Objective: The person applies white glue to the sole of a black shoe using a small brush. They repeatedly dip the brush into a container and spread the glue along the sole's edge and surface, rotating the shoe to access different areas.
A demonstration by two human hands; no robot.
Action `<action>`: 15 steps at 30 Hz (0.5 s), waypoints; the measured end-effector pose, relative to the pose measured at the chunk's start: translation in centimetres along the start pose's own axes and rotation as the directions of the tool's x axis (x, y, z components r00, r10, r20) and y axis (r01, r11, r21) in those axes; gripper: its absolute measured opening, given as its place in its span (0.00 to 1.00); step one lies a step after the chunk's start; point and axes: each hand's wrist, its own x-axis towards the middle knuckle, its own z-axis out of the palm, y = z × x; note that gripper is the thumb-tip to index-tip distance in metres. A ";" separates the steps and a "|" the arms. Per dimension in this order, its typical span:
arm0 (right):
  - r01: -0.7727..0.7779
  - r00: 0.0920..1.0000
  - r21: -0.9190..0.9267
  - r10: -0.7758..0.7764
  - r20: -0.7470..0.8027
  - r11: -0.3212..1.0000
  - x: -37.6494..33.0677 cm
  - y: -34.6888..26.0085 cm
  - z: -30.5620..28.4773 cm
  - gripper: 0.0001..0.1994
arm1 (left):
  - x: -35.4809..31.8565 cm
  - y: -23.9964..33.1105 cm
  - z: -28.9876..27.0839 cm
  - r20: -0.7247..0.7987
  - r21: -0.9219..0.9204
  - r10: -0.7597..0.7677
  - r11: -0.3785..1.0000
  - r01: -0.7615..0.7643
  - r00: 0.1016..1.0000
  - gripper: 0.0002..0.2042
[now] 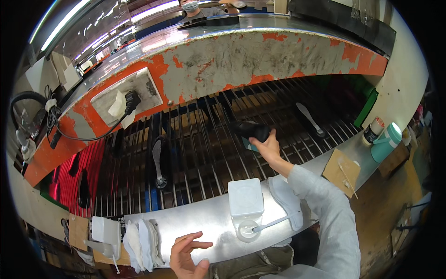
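Note:
My right hand [267, 145] reaches over the roller rack [200, 139] and grips the rear end of a black shoe [251, 129]. A teal patch [249, 144] shows under the shoe; what it is I cannot make out. Above the metal ledge [190, 221], my left hand [189, 255] is open and holds nothing, its fingers apart. Between the hands stand a white square bottle [245, 197] and a small round cup [249, 230] with a brush [278, 222] across it. Pale insole-shaped pieces [283, 197] lie beside the bottle.
Dark soles with grey tops [159, 162] [310, 118] rest on the rack. Red light glows at its left end [95, 162]. A chipped orange-grey beam [200, 65] overhangs it, carrying a plug [132, 100]. Cardboard [341, 172] and a teal cup [386, 142] sit right. Beyond is another person [197, 14].

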 end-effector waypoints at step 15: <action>0.126 0.933 -0.533 0.082 0.350 0.836 13.0 0.5 7.7 0.36 | 0.1 -10.0 -1.1 -0.097 0.025 -0.289 0.956 0.293 0.952 0.12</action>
